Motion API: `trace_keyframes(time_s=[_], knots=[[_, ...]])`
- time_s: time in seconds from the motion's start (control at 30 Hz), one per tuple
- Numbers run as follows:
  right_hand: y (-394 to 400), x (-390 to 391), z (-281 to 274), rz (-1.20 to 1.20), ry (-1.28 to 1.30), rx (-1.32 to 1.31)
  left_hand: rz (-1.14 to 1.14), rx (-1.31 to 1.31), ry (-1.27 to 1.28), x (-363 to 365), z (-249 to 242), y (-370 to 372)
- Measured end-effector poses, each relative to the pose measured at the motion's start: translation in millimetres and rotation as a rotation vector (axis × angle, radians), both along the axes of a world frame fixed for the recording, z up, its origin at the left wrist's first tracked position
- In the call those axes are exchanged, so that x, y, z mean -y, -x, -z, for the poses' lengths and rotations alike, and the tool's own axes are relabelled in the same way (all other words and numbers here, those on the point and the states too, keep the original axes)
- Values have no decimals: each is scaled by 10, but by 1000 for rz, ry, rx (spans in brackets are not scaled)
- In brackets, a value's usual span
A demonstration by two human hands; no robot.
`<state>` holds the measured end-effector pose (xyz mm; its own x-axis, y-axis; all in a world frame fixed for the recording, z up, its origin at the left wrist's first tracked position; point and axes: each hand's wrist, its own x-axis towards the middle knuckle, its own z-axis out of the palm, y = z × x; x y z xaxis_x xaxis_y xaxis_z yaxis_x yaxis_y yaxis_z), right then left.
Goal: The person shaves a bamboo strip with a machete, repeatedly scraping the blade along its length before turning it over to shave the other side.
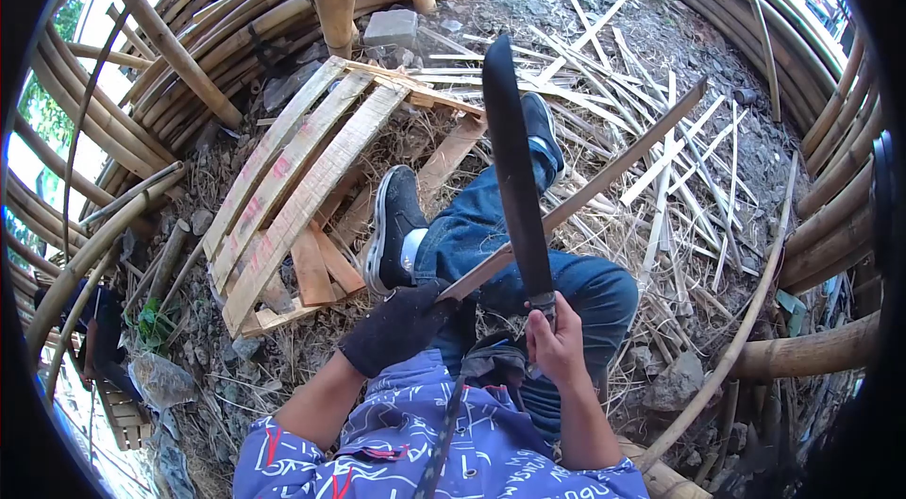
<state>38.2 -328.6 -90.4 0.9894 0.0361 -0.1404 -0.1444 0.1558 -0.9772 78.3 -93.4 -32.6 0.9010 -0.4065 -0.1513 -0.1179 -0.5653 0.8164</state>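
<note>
The left hand firmly grips a bamboo strip, the right hand a machete, seemingly for paring, with careful alignment needed next.

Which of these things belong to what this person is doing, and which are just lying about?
Seemingly part of the job:
machete, gripped in the bare right hand
long strip, held in the gloved left hand
perhaps the pale strips scattered on the ground

Apparently just lying about:
slatted wooden pallet
grey block
rock at lower right
</note>
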Motion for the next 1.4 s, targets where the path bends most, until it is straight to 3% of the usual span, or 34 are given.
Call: trace_keyframes(time_s=[0.2,0.27,0.37,0.43,0.53,0.63,0.73,0.83,1.03,1.13,1.2,1.4], knots=[[-32,205,-203,61,-25,-52,38,-33,33,-13,-105,-32],[-23,130,-218,182,17,-28,40,-32,46,70,-200,-47],[81,-26,-173,159,379,94,0,-76,120,106,-191,-32],[89,-26,-162,176,310,91,-41,-124,179,92,-205,-10],[30,124,-216,211,201,66,-23,-124,70,39,-341,20],[25,90,-302,200,258,44,-22,-117,73,32,-346,33],[120,83,-350,8,448,203,-13,-79,75,77,-361,-4],[116,206,-513,-13,469,149,-20,-65,42,30,-371,1],[68,53,-477,144,512,163,38,38,55,-65,-341,15],[115,-16,-257,120,330,111,16,-32,-13,-30,-361,-20],[101,76,-258,131,320,82,50,184,147,-45,-238,2],[119,59,-376,116,489,167,37,36,-36,27,-349,-56]])
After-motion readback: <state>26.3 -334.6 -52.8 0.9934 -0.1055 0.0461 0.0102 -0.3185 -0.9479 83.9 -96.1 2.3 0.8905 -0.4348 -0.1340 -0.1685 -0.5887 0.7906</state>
